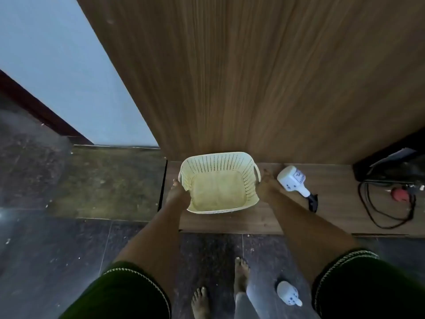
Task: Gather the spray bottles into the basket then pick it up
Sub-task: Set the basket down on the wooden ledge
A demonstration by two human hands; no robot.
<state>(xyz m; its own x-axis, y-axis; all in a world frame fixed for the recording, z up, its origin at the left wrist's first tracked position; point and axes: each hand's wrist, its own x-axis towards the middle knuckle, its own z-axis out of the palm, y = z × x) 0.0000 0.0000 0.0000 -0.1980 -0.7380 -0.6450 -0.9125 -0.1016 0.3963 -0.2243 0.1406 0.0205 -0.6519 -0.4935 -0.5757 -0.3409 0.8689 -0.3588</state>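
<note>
- On the dark floor nearest the bare feet, a small white spray bottle lay on its side, outside the basket.
- Farther out, on the low wooden ledge, the left hand and right hand gripped opposite rims of the empty cream basket.
- Just right of the right hand, the larger spray bottle lay flat, nozzle toward the ledge edge.
- Behind stood a wooden panel; cables crowded the far right.

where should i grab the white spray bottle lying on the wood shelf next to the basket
Grip the wide white body of the spray bottle, coming down from above with the right hand, which is nearest. The bottle lies on its side on the wooden shelf with its black nozzle toward you, so the body is the broad, exposed part; the trigger end looks narrow and awkward.
</note>
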